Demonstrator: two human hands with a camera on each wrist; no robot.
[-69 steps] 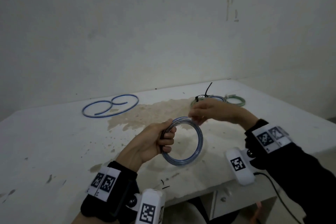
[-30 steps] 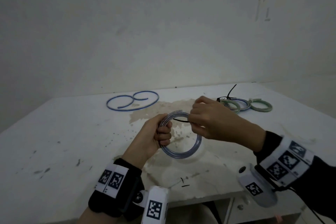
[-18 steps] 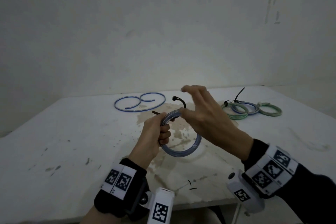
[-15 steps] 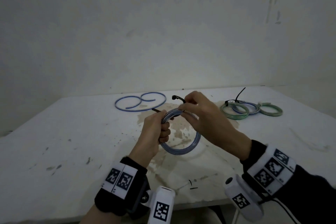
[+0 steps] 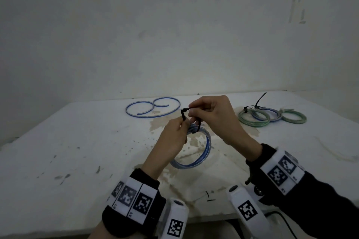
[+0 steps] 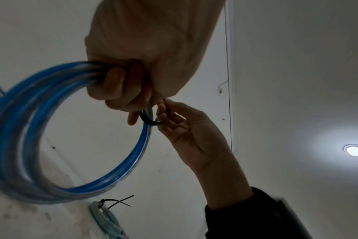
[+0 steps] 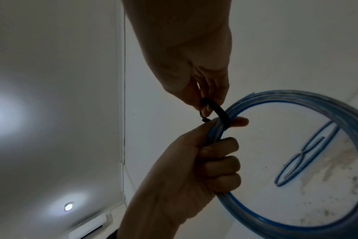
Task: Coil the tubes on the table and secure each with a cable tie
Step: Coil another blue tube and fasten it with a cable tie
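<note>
A coil of clear tube with a blue stripe (image 5: 204, 149) (image 6: 76, 161) (image 7: 309, 169) is held up over the table. My left hand (image 5: 174, 134) (image 7: 210, 155) grips the coil at its top left, fingers curled round the strands. A black cable tie (image 5: 183, 115) (image 6: 151, 121) (image 7: 219, 113) loops around the coil just above that grip. My right hand (image 5: 207, 110) (image 6: 174, 118) pinches the tie's ends between thumb and fingertips. The tie's head is mostly hidden by fingers.
An uncoiled blue tube (image 5: 153, 107) (image 7: 302, 160) lies at the back of the white stained table (image 5: 77, 141). Three tied coils, green and blue (image 5: 272, 116), sit at the back right, one with a black tie tail sticking up. Two small black bits (image 5: 208, 197) lie near the front edge.
The right hand has brought the cable tie through the coil and bent it over the strands into a loop. The left hand has kept its grip on the coil.
</note>
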